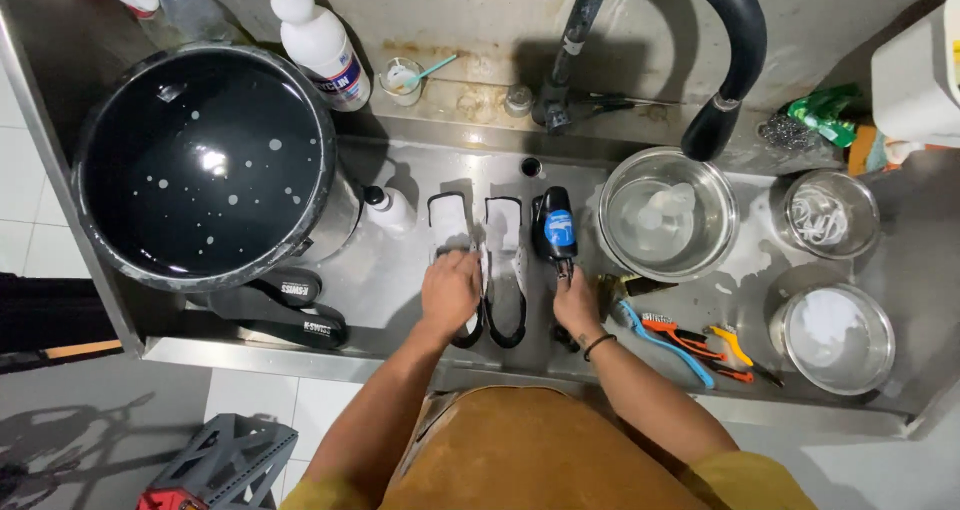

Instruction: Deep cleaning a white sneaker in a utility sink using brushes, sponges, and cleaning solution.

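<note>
The left hand lies palm-down, fingers curled, on the left white shoe at the sink's centre. The right hand, at 3 o'clock of the shoes, pinches a dark spray bottle's trigger. The shoe heels are hidden under the hands. Both forearms reach straight forward.

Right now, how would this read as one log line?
left hand: pressing on left white shoe | right hand: holding dark spray bottle | place: steel sink
</note>
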